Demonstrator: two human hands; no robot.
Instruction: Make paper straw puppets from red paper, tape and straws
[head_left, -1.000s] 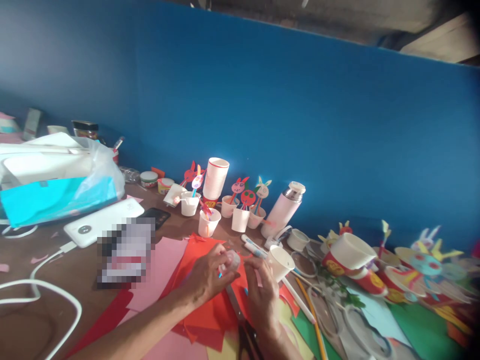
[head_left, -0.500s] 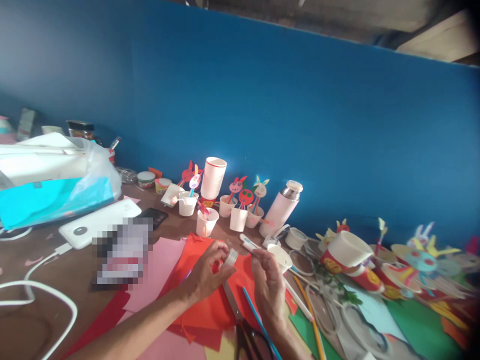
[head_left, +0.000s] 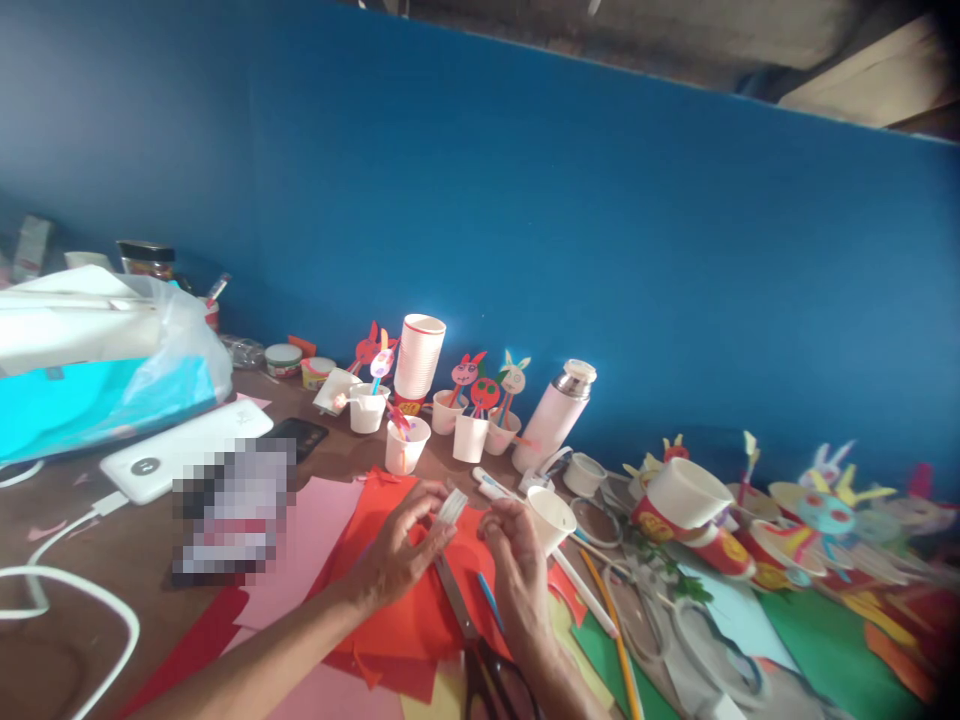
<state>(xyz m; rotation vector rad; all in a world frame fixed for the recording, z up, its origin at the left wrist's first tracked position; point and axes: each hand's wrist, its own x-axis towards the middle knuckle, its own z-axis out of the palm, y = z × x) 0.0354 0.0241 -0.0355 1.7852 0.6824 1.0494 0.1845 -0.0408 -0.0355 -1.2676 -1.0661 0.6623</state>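
My left hand is closed on a small translucent, whitish piece, pinched between thumb and fingers; its exact kind is unclear. Just to the right, my right hand has its fingers curled and fingertips together, and whatever they may hold is too small to make out. The two hands are slightly apart, above red-orange paper. Black-handled scissors lie between my forearms, blades pointing away. A blue strip is partly covered by my right hand. Beside that hand stands a white paper cup.
Behind stand small cups with paper-faced figures, stacked cups and a pink thermos. A power bank with a white cable, a phone and a plastic bag are left. Pencils and more cups lie right.
The view has shifted slightly, so things sit a little further left. The translucent piece in my left hand is turned and shows more. My right hand's fingers have curled in more.
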